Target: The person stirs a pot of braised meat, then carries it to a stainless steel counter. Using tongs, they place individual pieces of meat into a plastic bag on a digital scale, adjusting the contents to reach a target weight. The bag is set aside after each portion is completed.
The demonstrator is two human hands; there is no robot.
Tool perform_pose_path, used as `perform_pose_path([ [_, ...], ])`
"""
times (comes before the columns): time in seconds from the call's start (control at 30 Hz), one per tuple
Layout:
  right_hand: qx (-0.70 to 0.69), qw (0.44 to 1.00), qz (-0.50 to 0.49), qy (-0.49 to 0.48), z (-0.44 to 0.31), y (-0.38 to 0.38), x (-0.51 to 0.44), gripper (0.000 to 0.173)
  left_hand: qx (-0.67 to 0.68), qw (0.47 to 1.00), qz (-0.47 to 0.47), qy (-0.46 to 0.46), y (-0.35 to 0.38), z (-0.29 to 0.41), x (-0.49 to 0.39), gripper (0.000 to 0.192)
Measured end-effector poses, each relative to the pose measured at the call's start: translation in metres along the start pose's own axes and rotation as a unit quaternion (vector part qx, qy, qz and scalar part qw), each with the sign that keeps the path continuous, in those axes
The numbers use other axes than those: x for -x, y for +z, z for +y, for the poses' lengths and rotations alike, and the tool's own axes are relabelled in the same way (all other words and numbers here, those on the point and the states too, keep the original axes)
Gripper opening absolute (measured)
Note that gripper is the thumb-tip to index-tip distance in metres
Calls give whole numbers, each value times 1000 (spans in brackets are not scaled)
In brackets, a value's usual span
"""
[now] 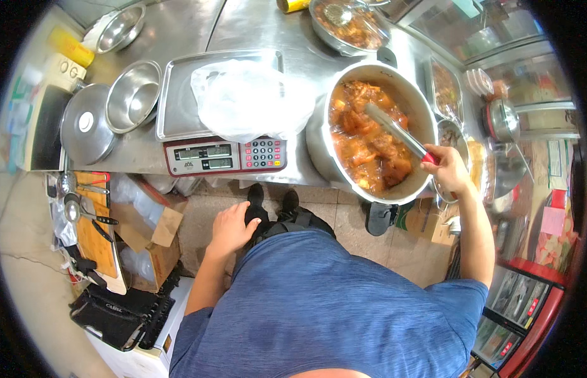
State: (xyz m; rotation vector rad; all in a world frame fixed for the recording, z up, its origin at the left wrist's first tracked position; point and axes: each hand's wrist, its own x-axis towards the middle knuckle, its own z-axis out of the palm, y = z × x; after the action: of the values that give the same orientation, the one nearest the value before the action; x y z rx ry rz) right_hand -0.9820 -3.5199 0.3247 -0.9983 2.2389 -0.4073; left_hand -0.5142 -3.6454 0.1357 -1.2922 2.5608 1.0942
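My right hand [446, 171] grips the red handle of metal tongs [393, 126], whose far end rests among chunks of braised meat [369, 141] in brown broth. The meat fills much of a large metal pot [322, 137] with black side handles, standing at the counter's front edge. My left hand [233, 227] hangs beside my body in front of the counter, fingers apart and holding nothing. Left of the pot is a digital scale [227, 157] with a steel tray [180, 94] on top. A white plastic bag [246, 99] lies on that tray, partly washed out by glare.
Steel bowls [134, 97] and a round lid [88, 124] sit left on the metal counter [180, 28]. A covered bowl of food [352, 26] stands behind the pot; a food tray [447, 90] lies right of it. Cardboard boxes [151, 227] and a cutting board [97, 236] are below left.
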Motion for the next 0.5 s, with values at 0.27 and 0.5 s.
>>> perform_pose_path([
  [0.27,-30,999,28,26,17,-9,2,51,-10,999,28,44,1,6,-9,49],
  [0.5,-103,994,26,-1,1,-23,12,41,-19,998,27,46,2,8,-9,49],
])
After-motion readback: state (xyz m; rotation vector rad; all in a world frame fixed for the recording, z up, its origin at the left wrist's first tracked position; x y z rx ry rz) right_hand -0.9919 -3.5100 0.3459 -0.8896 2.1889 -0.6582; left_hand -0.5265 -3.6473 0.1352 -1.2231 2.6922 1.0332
